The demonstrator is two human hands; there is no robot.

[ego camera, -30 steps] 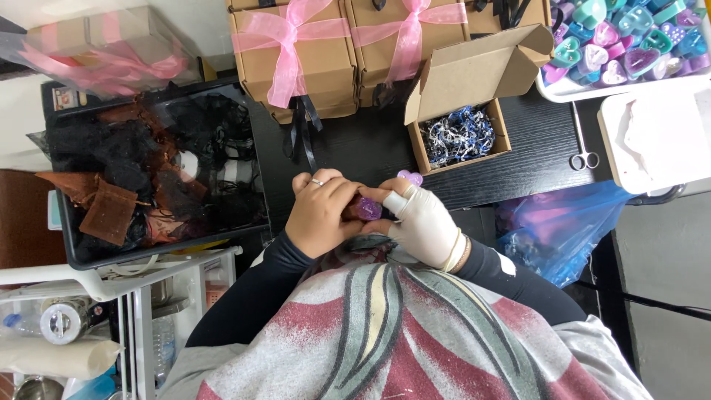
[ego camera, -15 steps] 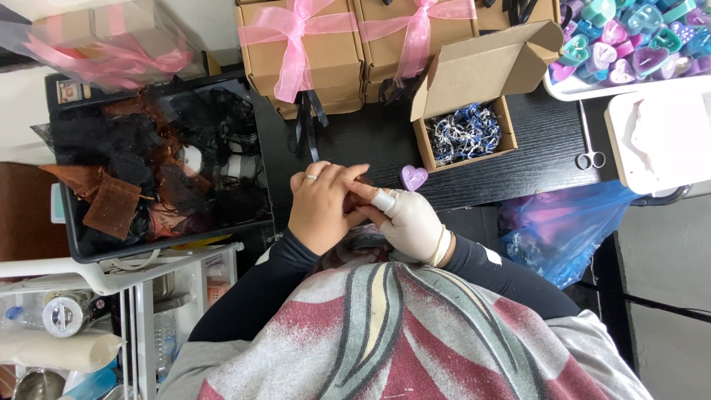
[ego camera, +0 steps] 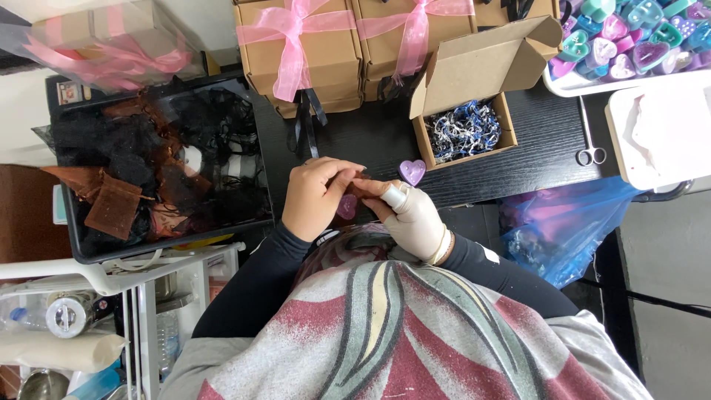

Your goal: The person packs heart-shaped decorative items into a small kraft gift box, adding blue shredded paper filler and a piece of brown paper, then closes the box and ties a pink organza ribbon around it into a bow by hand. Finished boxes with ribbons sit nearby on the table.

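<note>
Purple heart [ego camera: 412, 172] lies on the black table [ego camera: 548, 159], just in front of the open box [ego camera: 466, 111] with its blue-and-white shred, and just beyond the fingertips of both hands. Nothing touches it.

Left hand [ego camera: 315, 198]: bare, fingers curled together, pinching something small and pinkish low in the grip. A pink heart-like shape [ego camera: 346, 207] shows between the two hands; exactly how it is held is hidden by the fingers.

Right hand [ego camera: 411, 215]: in a pale glove, thumb and fingers closed toward the left hand's fingertips, meeting over a thin brownish piece [ego camera: 366, 185]. Cannot tell what the piece is, or which hand carries its weight.

Around: tray [ego camera: 81, 248] of dark and brown organza pouches to the left; closed boxes tied with pink ribbon [ego camera: 296, 52] at the far edge; scissors [ego camera: 589, 144] to the right; white tray [ego camera: 570, 85] of coloured hearts at the upper right; blue bag [ego camera: 563, 222] hanging off the table's near side.

Risks, as judged:
- Both hands work close to the table's near edge. A slip of the small pink piece would likely send it into the lap or down toward the bag.
- Loose purple heart sits right by the working fingers; a reach forward could nudge it against the box.
- Gloved fingertips give less feel on a small smooth part, so the pinch may loosen unnoticed.
</note>
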